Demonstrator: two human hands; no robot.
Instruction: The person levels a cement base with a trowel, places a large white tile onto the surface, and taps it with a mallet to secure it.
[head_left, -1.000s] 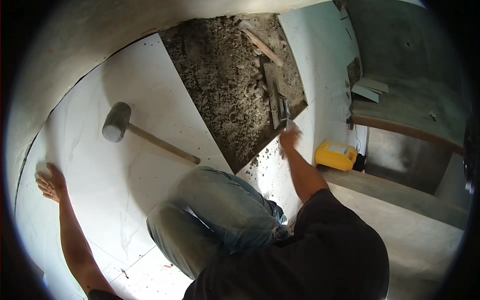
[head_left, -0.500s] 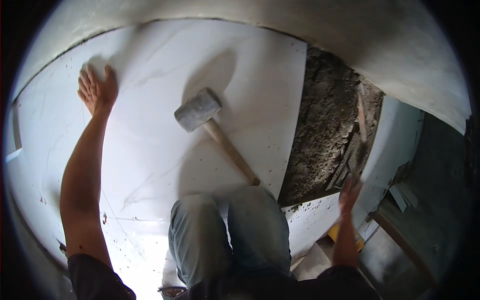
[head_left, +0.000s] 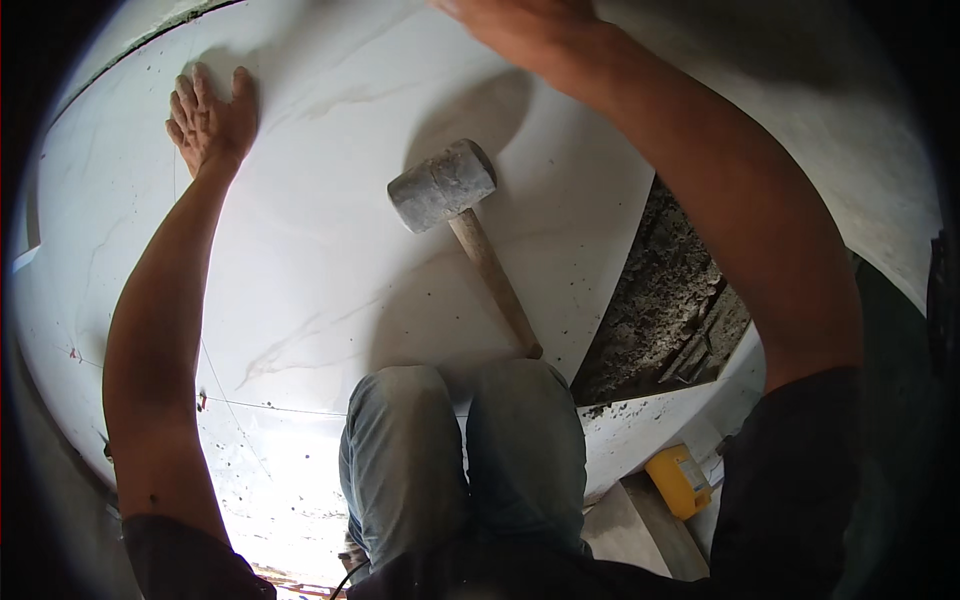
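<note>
My left hand (head_left: 213,120) lies flat on a large white marbled tile (head_left: 300,230), fingers spread, holding nothing. My right arm reaches up across the right side, and my right hand (head_left: 535,30) is partly cut off by the top edge. Its fingers are mostly out of view, so whether they hold something is hidden. Between my arms a mallet rests on the tile, with a grey cylindrical head (head_left: 442,186) and a wooden handle (head_left: 497,285). The handle's end lies close to my right knee.
Right of the tile is a strip of rough dark mortar bed (head_left: 655,300), partly behind my right arm. A yellow object (head_left: 680,481) stands at the lower right. A pale wall (head_left: 740,60) curves along the far right. My knees (head_left: 525,430) are at the tile's near edge.
My right hand has swung from the lower right, beside the mortar strip, up to the top edge. My left hand stays on the tile. The view has shifted slightly; the mallet appears unmoved on the tile.
</note>
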